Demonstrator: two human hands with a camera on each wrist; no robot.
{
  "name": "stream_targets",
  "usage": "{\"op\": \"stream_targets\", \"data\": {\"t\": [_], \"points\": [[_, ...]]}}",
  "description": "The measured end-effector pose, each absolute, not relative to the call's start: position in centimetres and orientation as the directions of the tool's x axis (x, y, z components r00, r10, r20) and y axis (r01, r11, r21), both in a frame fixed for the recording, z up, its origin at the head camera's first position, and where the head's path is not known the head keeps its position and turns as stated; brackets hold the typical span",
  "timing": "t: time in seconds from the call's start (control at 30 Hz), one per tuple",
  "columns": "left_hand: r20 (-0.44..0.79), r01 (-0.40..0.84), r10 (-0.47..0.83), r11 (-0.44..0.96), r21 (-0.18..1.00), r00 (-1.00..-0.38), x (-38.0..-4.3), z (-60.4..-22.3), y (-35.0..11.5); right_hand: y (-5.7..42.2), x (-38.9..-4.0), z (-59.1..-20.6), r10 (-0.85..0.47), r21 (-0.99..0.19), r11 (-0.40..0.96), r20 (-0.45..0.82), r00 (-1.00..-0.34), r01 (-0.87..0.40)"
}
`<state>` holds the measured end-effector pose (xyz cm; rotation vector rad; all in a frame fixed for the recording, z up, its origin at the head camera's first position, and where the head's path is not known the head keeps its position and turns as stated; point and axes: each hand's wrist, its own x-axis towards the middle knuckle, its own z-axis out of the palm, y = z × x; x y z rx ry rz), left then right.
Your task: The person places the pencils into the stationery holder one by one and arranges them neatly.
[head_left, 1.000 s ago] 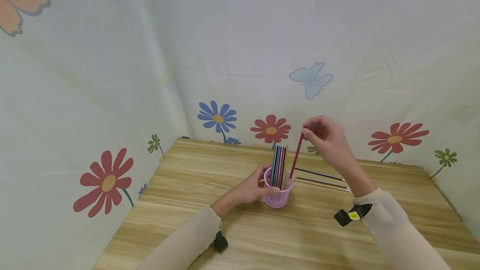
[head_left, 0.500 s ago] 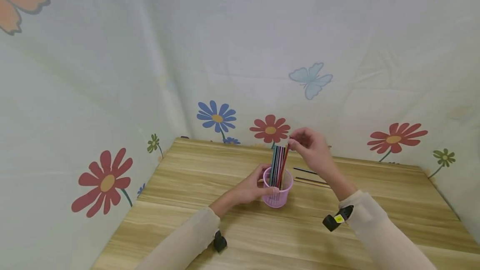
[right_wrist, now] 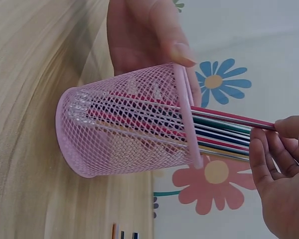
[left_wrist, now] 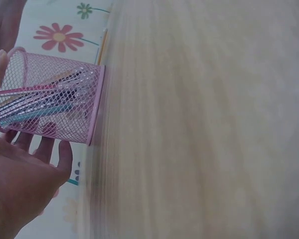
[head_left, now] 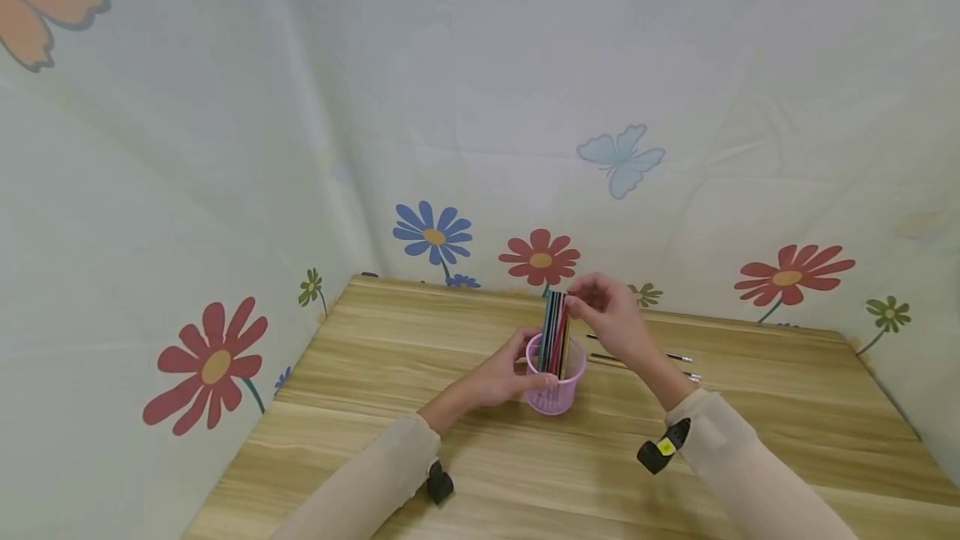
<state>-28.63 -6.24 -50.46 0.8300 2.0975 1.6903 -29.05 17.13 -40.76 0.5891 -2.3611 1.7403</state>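
A pink mesh pencil cup (head_left: pixel 564 397) stands upright on the wooden table. My left hand (head_left: pixel 491 377) grips it from the left, with the thumb over the near rim and the other fingers around the far side. Several pencils (right_wrist: pixel 219 144) of different colours lean together inside, against the left part of the cup. Above the rim, my right hand (head_left: pixel 613 323) pinches the upper end of a red pencil (right_wrist: pixel 234 118), whose lower part is down in the cup among the others. In the left wrist view, the mesh wall (left_wrist: pixel 84 130) partly veils the pencils' lower ends.
To the right of the cup, a few more pencils (head_left: pixel 645 367) lie on the table (head_left: pixel 420 332), partly behind the right forearm. A pale cloth (head_left: pixel 480 107) printed with flowers and butterflies hangs along the table's back and left sides.
My right hand has moved left and down, bringing the red pencil from the cup's right side in against the other pencils and lower into the cup. The left hand keeps its grip.
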Motion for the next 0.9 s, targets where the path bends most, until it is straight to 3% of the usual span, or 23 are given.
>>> {"op": "stream_targets", "data": {"t": [0.9], "points": [[0.112, 0.241, 0.619, 0.128, 0.962, -0.777, -28.62, -50.6, -6.31, 16.99, -29.45, -41.58, -0.218, -0.889, 0.277, 0.312, -0.925, -0.365]]}}
